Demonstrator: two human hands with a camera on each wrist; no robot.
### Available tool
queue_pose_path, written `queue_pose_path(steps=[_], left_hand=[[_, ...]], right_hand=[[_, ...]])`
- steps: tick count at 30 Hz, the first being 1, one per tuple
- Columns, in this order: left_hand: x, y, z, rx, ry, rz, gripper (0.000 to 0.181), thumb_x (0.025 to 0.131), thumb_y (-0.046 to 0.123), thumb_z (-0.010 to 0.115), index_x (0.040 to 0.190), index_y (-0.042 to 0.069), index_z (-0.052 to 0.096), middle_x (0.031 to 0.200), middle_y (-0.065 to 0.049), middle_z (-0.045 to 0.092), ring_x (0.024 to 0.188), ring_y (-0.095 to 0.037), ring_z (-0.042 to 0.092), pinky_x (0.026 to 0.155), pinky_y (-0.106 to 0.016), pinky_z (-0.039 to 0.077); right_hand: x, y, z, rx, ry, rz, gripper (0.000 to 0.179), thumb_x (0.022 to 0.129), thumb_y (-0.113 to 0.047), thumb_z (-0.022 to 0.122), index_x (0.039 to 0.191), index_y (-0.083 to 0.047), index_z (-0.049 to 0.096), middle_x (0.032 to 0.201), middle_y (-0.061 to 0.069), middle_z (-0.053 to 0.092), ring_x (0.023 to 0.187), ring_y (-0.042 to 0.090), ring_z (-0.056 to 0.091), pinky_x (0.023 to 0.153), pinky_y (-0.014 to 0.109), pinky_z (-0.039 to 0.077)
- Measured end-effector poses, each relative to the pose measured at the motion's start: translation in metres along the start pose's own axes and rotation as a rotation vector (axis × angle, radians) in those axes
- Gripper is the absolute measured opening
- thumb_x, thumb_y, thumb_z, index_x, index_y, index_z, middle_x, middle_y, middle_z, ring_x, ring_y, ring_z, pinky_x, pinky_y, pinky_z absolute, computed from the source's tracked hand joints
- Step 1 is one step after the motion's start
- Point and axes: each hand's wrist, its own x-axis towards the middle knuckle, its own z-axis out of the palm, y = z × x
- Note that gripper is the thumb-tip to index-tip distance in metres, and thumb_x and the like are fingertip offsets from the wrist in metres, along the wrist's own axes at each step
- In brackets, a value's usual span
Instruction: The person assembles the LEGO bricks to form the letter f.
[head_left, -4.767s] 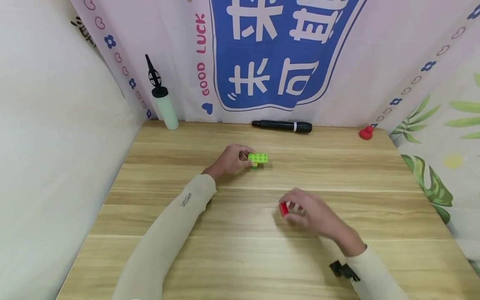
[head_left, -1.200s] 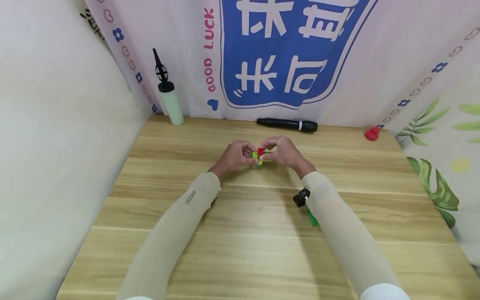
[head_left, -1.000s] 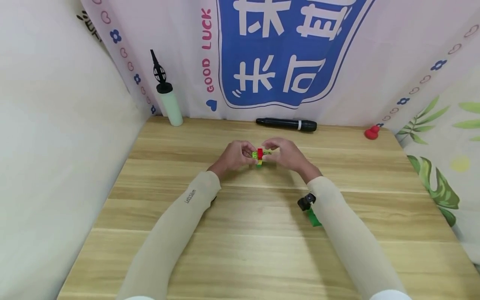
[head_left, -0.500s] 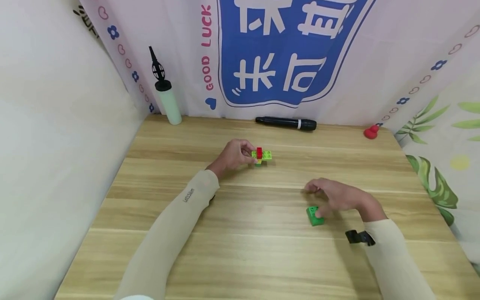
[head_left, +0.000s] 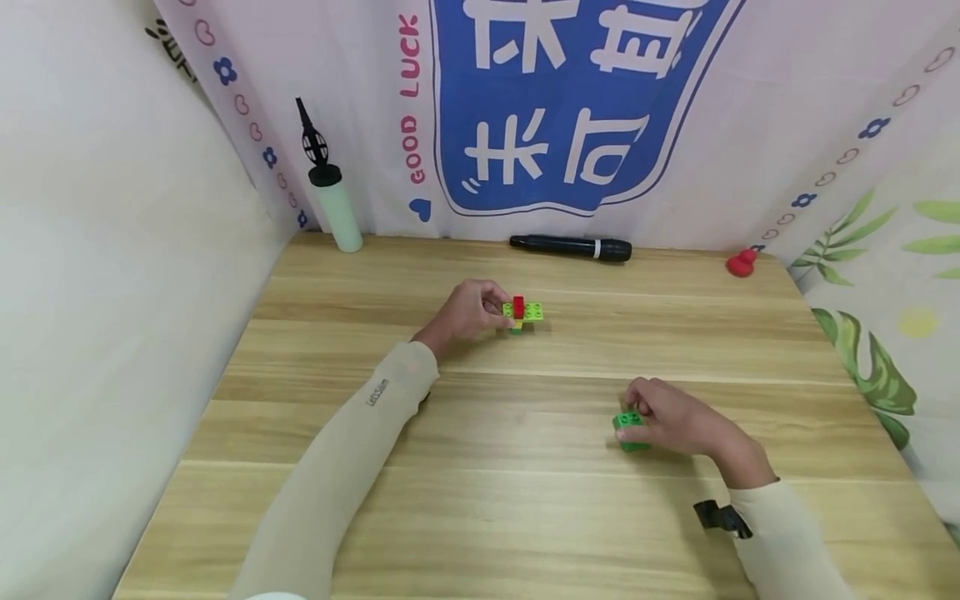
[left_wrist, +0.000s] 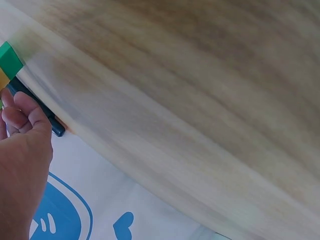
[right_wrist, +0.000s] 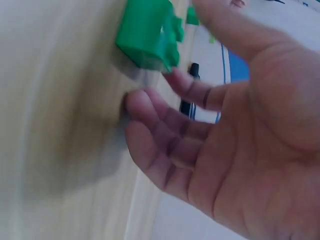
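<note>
My left hand [head_left: 470, 310] pinches a small model of stacked toy building bricks. Its light-green studded plate [head_left: 533, 311] carries a red brick [head_left: 518, 307] across the top, and a yellow piece [head_left: 517, 324] with a green brick [left_wrist: 10, 61] sits below. Nearer the front, my right hand [head_left: 678, 419] has its thumb and curled index finger around a green toy brick [head_left: 630, 421] on the wooden table. In the right wrist view the index fingertip is right at the end of this green brick [right_wrist: 145, 32], its studs facing the palm, while the other fingers curl beneath.
Along the table's back edge are a pale-green hand pump [head_left: 339, 212] with a black nozzle, a black microphone [head_left: 572, 247] and a small red gourd-shaped object [head_left: 741, 263]. A printed cloth [head_left: 375, 100] hangs behind the wooden table [head_left: 480, 517].
The right hand brought the red brick to the model and let go of it on the plate. It then moved back right and closed around the green brick. The left hand kept its hold.
</note>
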Motion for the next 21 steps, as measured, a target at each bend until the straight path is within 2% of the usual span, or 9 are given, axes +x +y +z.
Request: queue_pose_path(steps=[4, 10, 16, 21], left_hand=[[0.000, 0.001, -0.001, 0.002, 0.002, -0.002, 0.034, 0.087, 0.013, 0.092, 0.116, 0.004, 0.076, 0.108, -0.010, 0.077, 0.093, -0.023, 0.063, 0.083, -0.025, 0.055], [-0.001, 0.003, -0.001, 0.007, 0.000, -0.016, 0.034, 0.087, 0.013, 0.091, 0.116, 0.005, 0.076, 0.108, -0.010, 0.076, 0.094, -0.024, 0.063, 0.083, -0.025, 0.055], [-0.001, 0.003, 0.000, 0.016, 0.007, -0.017, 0.033, 0.087, 0.013, 0.091, 0.116, 0.006, 0.076, 0.107, -0.009, 0.076, 0.094, -0.024, 0.063, 0.083, -0.025, 0.055], [-0.001, 0.002, 0.001, 0.012, 0.010, -0.010, 0.032, 0.087, 0.012, 0.091, 0.115, 0.006, 0.077, 0.107, -0.010, 0.076, 0.093, -0.023, 0.063, 0.083, -0.025, 0.055]], right_hand=[[0.000, -0.003, 0.007, -0.039, 0.051, 0.034, 0.037, 0.096, -0.027, 0.083, 0.113, -0.002, 0.061, 0.088, 0.004, 0.053, 0.079, 0.015, 0.047, 0.067, 0.025, 0.042], [0.001, -0.008, 0.008, -0.064, 0.095, 0.110, 0.039, 0.091, -0.020, 0.087, 0.115, -0.001, 0.063, 0.097, 0.007, 0.064, 0.086, 0.017, 0.057, 0.071, 0.026, 0.050], [0.013, -0.009, 0.005, -0.117, 0.137, 0.098, 0.033, 0.091, -0.012, 0.082, 0.116, 0.002, 0.066, 0.101, 0.009, 0.070, 0.092, 0.019, 0.064, 0.079, 0.033, 0.056], [0.031, -0.017, -0.006, -0.141, 0.207, 0.053, 0.030, 0.092, -0.011, 0.081, 0.117, 0.000, 0.068, 0.100, 0.009, 0.071, 0.089, 0.020, 0.064, 0.078, 0.035, 0.056]])
